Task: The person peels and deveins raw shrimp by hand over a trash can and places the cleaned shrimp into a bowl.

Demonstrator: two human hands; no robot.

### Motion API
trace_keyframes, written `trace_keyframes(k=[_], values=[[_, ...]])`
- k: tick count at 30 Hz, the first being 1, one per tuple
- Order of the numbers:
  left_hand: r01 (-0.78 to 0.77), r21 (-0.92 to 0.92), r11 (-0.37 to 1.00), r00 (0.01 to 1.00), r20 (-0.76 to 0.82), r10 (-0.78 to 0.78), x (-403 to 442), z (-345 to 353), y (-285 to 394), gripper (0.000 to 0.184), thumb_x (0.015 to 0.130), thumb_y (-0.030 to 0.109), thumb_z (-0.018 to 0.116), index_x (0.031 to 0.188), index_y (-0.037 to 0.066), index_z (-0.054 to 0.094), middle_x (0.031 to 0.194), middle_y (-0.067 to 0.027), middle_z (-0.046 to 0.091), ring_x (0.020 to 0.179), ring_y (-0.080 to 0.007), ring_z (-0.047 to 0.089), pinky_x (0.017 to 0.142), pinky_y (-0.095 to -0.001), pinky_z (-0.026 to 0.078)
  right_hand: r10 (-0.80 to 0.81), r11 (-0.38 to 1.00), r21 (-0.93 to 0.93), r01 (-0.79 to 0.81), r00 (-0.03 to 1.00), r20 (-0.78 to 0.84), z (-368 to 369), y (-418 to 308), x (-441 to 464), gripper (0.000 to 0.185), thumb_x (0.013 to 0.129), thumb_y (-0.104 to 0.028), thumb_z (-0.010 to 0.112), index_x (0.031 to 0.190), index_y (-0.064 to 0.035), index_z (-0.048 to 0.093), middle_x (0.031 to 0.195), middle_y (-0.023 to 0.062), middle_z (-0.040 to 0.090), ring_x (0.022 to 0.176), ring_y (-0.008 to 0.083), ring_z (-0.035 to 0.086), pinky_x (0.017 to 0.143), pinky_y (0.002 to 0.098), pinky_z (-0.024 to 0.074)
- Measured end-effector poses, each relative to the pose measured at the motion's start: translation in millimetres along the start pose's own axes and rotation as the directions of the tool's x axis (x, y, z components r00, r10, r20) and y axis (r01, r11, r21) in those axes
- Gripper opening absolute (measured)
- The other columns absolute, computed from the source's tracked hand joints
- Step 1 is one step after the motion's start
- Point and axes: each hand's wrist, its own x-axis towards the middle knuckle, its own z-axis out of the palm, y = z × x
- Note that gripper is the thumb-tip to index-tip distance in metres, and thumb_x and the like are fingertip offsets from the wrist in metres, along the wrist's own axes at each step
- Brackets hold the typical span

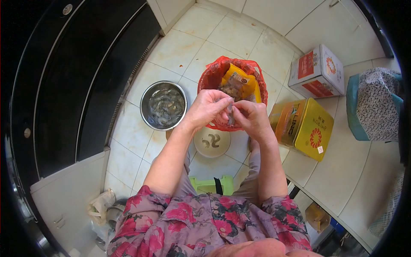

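My left hand (pixel 210 109) and my right hand (pixel 250 118) meet over the near edge of a bin lined with a red plastic bag (pixel 206 81). Between their pinched fingers is a small grey shrimp (pixel 231 116), partly covered by the fingertips. Left of my hands stands a steel bowl (pixel 147 121) holding many grey shrimp (pixel 166 107) in water. Below my hands, a white bowl (pixel 212 153) on the floor holds a few shrimp (pixel 212 139). Inside the bin lie a yellow packet (pixel 239 79) and brownish scraps (pixel 231 91).
A green plastic stool (pixel 205 185) shows between my legs. To the right are a yellow tin box (pixel 314 130), a white and red carton (pixel 319 70) and a patterned bag (pixel 376 103). Dark cabinet fronts (pixel 81 81) line the left. Plastic bags (pixel 102 207) lie at lower left.
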Motion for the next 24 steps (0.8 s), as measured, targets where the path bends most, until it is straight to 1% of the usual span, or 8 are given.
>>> trace_keyframes(k=[6, 9, 11, 15, 17, 21, 23, 24], values=[[-0.051, -0.006, 0.999, 0.998, 0.028, 0.051, 0.9, 1.7, -1.6, 0.022, 0.095, 0.021, 0.059, 0.093, 0.0, 0.066, 0.074, -0.0017, 0.066, 0.056, -0.0054, 0.059, 0.05, -0.0177, 0.048, 0.059, 0.992, 0.114, -0.054, 0.998, -0.036, 2.8, 3.7, -2.6, 0.011, 0.084, -0.008, 0.064, 0.089, 0.0015, 0.068, 0.074, 0.0164, 0.067, 0.063, 0.0277, 0.066, 0.059, 0.0326, 0.0519], [-0.087, 0.012, 0.996, 0.995, -0.056, 0.088, 6.8, 3.6, -7.7, 0.03, 0.096, 0.026, 0.058, 0.084, 0.001, 0.068, 0.067, -0.0004, 0.064, 0.056, -0.0042, 0.056, 0.048, -0.0176, 0.044, 0.073, 0.974, 0.215, -0.063, 0.997, -0.036, 10.7, 3.0, -4.1, 0.012, 0.086, -0.007, 0.064, 0.093, 0.0014, 0.068, 0.077, 0.0157, 0.068, 0.065, 0.0277, 0.066, 0.061, 0.0329, 0.0522], [-0.241, 0.39, 0.889, 0.919, -0.202, 0.338, 10.9, 6.0, -13.0, 0.039, 0.096, 0.03, 0.057, 0.073, 0.001, 0.068, 0.058, -0.0002, 0.06, 0.053, -0.0038, 0.054, 0.047, -0.0178, 0.041, -0.157, 0.982, 0.077, 0.174, 0.971, -0.181, 15.2, -3.1, -1.6, 0.011, 0.085, -0.006, 0.063, 0.093, 0.0022, 0.066, 0.079, 0.0169, 0.067, 0.068, 0.0299, 0.066, 0.063, 0.0344, 0.0519], [-0.242, 0.458, 0.855, 0.862, -0.303, 0.406, 7.4, 12.3, -8.5, 0.045, 0.096, 0.032, 0.057, 0.066, 0.0, 0.066, 0.052, -0.0007, 0.057, 0.047, -0.0056, 0.053, 0.044, -0.0205, 0.041, -0.176, 0.984, 0.019, 0.178, 0.981, -0.084, 18.3, -2.4, 0.8, 0.01, 0.084, -0.005, 0.064, 0.09, 0.0029, 0.065, 0.08, 0.0178, 0.065, 0.07, 0.0328, 0.065, 0.064, 0.0367, 0.0512], [-0.116, 0.28, 0.953, 0.917, -0.337, 0.211, 2.2, 15.1, -2.3, 0.046, 0.096, 0.032, 0.056, 0.065, -0.001, 0.065, 0.051, -0.0012, 0.057, 0.041, -0.0075, 0.051, 0.041, -0.0238, 0.041, -0.162, 0.987, 0.013, 0.163, 0.984, -0.073, 17.6, -4.1, 1.4, 0.011, 0.084, -0.007, 0.064, 0.088, 0.0031, 0.063, 0.078, 0.0192, 0.063, 0.07, 0.0354, 0.063, 0.062, 0.039, 0.0504], [-0.068, 0.22, 0.973, 0.921, -0.362, 0.146, 0.9, 15.8, -3.0, 0.048, 0.096, 0.032, 0.056, 0.063, 0.0, 0.064, 0.05, -0.0019, 0.057, 0.039, -0.0088, 0.05, 0.04, -0.0258, 0.04, -0.122, 0.992, -0.024, 0.123, 0.992, 0.038, 15.3, -11.3, 0.8, 0.012, 0.086, -0.009, 0.062, 0.084, 0.0029, 0.061, 0.077, 0.0198, 0.062, 0.071, 0.0368, 0.063, 0.062, 0.0412, 0.0499], [-0.17, 0.454, 0.874, 0.836, -0.402, 0.372, 6.1, 12.0, -12.0, 0.049, 0.096, 0.033, 0.056, 0.061, 0.0, 0.064, 0.047, -0.0032, 0.055, 0.04, -0.0087, 0.051, 0.041, -0.0255, 0.04, -0.16, 0.982, -0.094, 0.164, 0.986, 0.043, 19.0, -12.5, -0.9, 0.015, 0.087, -0.009, 0.06, 0.078, 0.0029, 0.059, 0.075, 0.0208, 0.061, 0.071, 0.0379, 0.062, 0.062, 0.0429, 0.0493], [-0.168, 0.455, 0.874, 0.837, -0.403, 0.37, 6.2, 12.0, -13.0, 0.049, 0.096, 0.033, 0.056, 0.061, 0.0, 0.064, 0.047, -0.0032, 0.055, 0.04, -0.0087, 0.051, 0.041, -0.0255, 0.04, -0.159, 0.982, -0.092, 0.163, 0.986, 0.044, 19.7, -12.3, -0.6, 0.015, 0.087, -0.009, 0.06, 0.078, 0.0029, 0.059, 0.075, 0.0208, 0.061, 0.071, 0.0379, 0.062, 0.062, 0.0429, 0.0493]])
